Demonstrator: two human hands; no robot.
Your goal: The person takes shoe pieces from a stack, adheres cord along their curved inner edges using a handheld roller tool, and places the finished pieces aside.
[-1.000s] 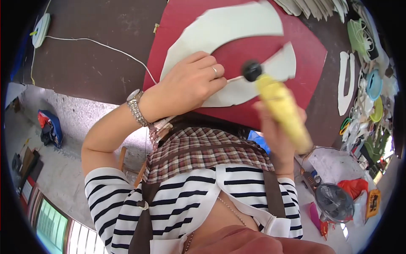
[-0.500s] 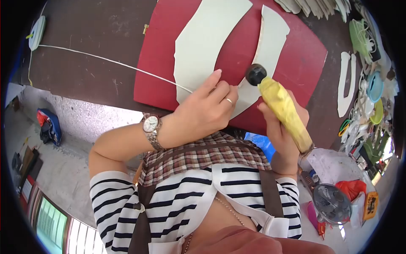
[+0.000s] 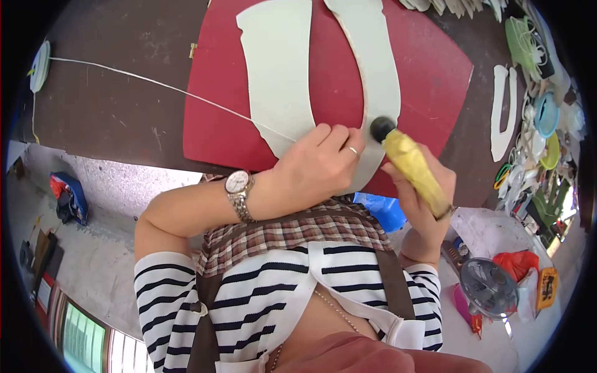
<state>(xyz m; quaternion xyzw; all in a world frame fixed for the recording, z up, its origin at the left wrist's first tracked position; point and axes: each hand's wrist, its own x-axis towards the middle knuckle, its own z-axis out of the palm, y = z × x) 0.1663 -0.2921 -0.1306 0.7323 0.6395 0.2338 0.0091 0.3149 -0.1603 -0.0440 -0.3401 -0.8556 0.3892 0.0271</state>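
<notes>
My left hand (image 3: 320, 163) is closed at the edge of a pale, curved flat panel (image 3: 380, 56), pinching a thin white cord (image 3: 155, 82). This cord runs from a spool (image 3: 40, 67) at the far left. My right hand (image 3: 429, 186) grips a hammer (image 3: 410, 163) by its yellow-wrapped handle. Its round black head is over the panel's inner edge, just right of my left fingers; whether it touches is unclear. Another pale strip (image 3: 280, 62) lies left of the panel. My left hand hides whether the two join.
Beneath the pale pieces is a red board (image 3: 429, 81) on a brown table (image 3: 124, 37). A U-shaped white piece (image 3: 497, 130) lies at the right, by a cluttered heap with a blue basket (image 3: 547, 115). A fan (image 3: 489, 288) stands lower right. More pale pieces (image 3: 448, 5) are stacked at the back.
The pale pieces have turned counterclockwise on the board. My left hand has shifted slightly right and its index finger has curled in. The hammer head has moved a little down and right.
</notes>
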